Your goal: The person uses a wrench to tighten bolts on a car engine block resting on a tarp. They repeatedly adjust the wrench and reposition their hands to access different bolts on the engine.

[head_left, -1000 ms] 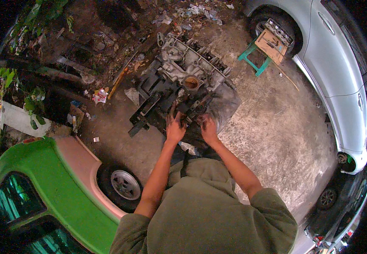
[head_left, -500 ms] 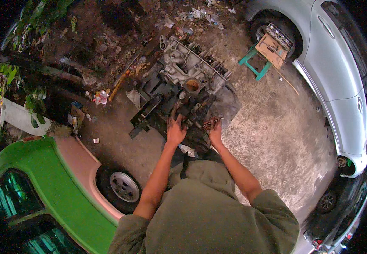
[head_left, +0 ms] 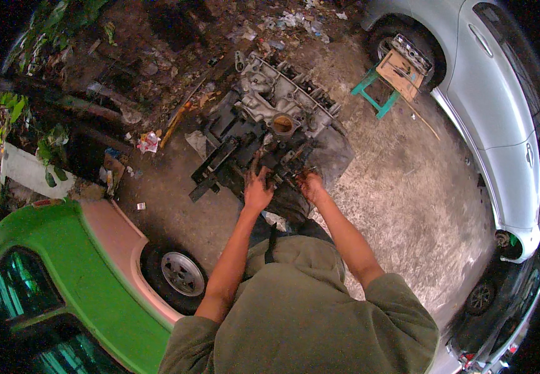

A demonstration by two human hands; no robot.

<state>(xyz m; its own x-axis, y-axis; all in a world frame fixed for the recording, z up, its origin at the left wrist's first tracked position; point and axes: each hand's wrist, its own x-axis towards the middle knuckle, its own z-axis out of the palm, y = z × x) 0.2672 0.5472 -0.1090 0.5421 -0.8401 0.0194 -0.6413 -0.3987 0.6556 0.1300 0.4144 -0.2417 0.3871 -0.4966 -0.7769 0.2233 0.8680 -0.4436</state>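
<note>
A greasy engine (head_left: 264, 106) lies in front of me, with a pale metal upper part and dark, oily parts nearer to me. On it, a round opening (head_left: 282, 124) shows a brownish inside. My left hand (head_left: 259, 192) rests on the near dark parts, fingers apart and the index finger stretched forward along a metal piece. To its right, my right hand (head_left: 310, 186) is closed at the engine's near right side, its fingers bent inward. Whatever it grips is too small and dark to make out. Both hands are smeared with grease.
A green stool (head_left: 376, 93) with a wooden board and a metal part stands at the far right, beside a silver car (head_left: 494, 93). A green and pink car body (head_left: 77, 249) with a wheel (head_left: 183, 274) is at near left. Litter (head_left: 295, 25) covers the ground beyond.
My right hand has moved slightly left and forward, closer in to the engine; the thin rod seen in it before no longer shows clearly. My left hand has hardly moved.
</note>
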